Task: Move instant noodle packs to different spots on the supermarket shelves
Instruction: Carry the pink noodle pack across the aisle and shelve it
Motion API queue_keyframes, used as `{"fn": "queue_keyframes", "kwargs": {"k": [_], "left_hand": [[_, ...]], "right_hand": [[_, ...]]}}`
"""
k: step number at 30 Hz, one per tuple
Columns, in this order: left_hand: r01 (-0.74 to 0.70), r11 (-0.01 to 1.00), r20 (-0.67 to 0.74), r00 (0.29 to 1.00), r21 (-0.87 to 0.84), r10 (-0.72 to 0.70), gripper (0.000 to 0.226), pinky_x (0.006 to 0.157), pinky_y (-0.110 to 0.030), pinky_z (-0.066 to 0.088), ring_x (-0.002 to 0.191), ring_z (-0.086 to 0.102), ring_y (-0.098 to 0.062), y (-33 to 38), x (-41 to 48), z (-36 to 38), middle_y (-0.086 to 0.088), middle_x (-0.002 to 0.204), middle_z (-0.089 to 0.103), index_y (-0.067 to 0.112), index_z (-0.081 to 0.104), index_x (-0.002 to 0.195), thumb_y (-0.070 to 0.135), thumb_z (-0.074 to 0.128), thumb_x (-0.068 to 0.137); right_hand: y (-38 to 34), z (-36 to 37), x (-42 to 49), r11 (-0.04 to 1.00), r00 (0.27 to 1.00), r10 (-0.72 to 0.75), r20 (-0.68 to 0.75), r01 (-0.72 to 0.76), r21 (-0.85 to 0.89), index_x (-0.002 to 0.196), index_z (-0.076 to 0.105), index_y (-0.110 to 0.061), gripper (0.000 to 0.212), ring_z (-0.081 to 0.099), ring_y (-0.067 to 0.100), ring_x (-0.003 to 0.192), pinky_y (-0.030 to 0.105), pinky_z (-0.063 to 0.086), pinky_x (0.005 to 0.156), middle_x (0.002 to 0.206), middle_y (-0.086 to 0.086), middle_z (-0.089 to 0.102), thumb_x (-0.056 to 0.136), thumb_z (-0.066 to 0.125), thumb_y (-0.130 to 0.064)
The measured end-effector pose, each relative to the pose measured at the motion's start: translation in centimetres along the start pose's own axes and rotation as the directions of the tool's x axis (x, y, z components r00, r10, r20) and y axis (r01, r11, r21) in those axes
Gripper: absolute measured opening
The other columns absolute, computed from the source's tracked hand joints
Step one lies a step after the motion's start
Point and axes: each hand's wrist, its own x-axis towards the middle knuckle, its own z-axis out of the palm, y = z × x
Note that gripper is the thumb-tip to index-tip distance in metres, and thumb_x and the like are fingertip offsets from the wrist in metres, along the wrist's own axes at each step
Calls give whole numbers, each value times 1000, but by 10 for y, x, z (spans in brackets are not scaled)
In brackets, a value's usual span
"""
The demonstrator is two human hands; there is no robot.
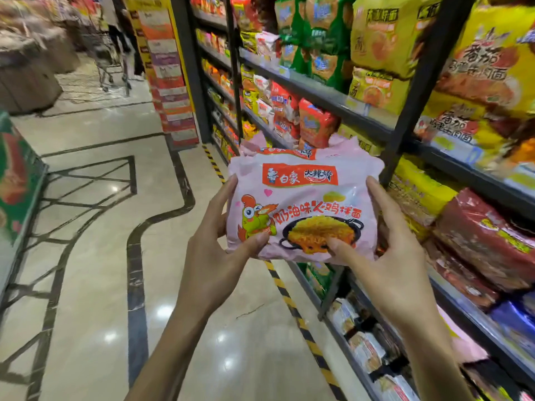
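Observation:
A pink multi-pack of instant noodles point(304, 204), printed with a cartoon chicken and a pan of noodles, is held in the air in front of the shelves. My left hand point(214, 250) grips its left edge, thumb on the front and fingers behind. My right hand point(388, 256) grips its right edge the same way, thumb pressing the lower front. The pack faces me, upright, level with the middle shelf point(318, 96) on the right.
Shelves at right hold yellow packs point(477, 82), green packs point(315, 30), red packs point(486, 241) and white packs point(364, 351) low down. A striped line point(292, 308) runs along the shelf foot. A green display point(17, 180) stands left; a trolley point(107, 56) and a person far back.

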Motion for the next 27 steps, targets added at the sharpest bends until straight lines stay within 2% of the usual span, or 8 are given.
{"fn": "queue_keyframes", "kwargs": {"k": [3,8,12,15,17,19,24,27], "left_hand": [[4,1000,-30,1000,-7,-4,84,76,-10,56,114,66,5,-19,41,-13,15,138,65,64,40,139,19,84,83],[-10,999,-45,999,-34,9,83,77,-10,56,113,64,10,-52,114,-34,16,141,62,65,40,137,20,83,84],[-29,997,-13,1000,-77,28,83,81,-14,59,113,65,8,-83,177,-56,13,141,62,62,41,139,18,83,83],[-48,994,21,999,-94,50,83,88,-25,61,117,66,0,-108,235,-81,10,142,63,62,42,142,21,83,83],[-82,992,60,994,-95,88,84,95,-35,61,125,64,-5,-122,279,-101,12,145,60,60,40,145,22,83,83],[-106,991,85,990,-80,112,84,97,-41,60,127,62,-6,-133,319,-122,16,147,57,59,39,146,24,83,83],[-125,987,129,982,-97,137,85,93,-39,62,126,63,-4,-165,406,-164,19,148,55,59,40,145,20,84,83],[-108,990,165,979,-93,123,86,89,-42,63,124,64,-5,-188,448,-181,25,146,55,52,41,149,19,85,82]], "right_hand": [[0,27,40,1000,999,-23,29,23,-16,145,29,-62,90,41,-30,116,37,53,98,127,-60,33,81,81,-26],[-8,77,102,997,998,-53,28,54,-53,145,27,-63,91,42,-2,138,47,49,103,148,-42,34,81,81,-30],[-13,122,150,995,997,-73,4,74,-60,146,27,-61,90,39,-2,140,47,47,106,151,-39,32,81,81,-30],[-19,163,191,989,993,-104,-56,97,-116,149,28,-56,90,32,-14,139,36,43,110,150,-42,29,80,80,-31],[-26,193,220,984,987,-129,-101,115,-133,149,30,-53,89,28,-23,135,21,39,105,149,-43,28,80,81,-31],[-37,222,248,988,984,-110,-137,94,-121,149,31,-52,88,28,-25,133,15,37,100,149,-42,30,81,81,-28],[-46,295,313,995,979,-90,-184,82,-52,149,36,-48,89,37,-9,139,40,43,110,150,-33,40,79,83,-18],[-41,333,343,998,978,-52,-204,47,-30,148,36,-51,90,40,-7,138,41,47,107,149,-33,40,79,82,-16]]}}
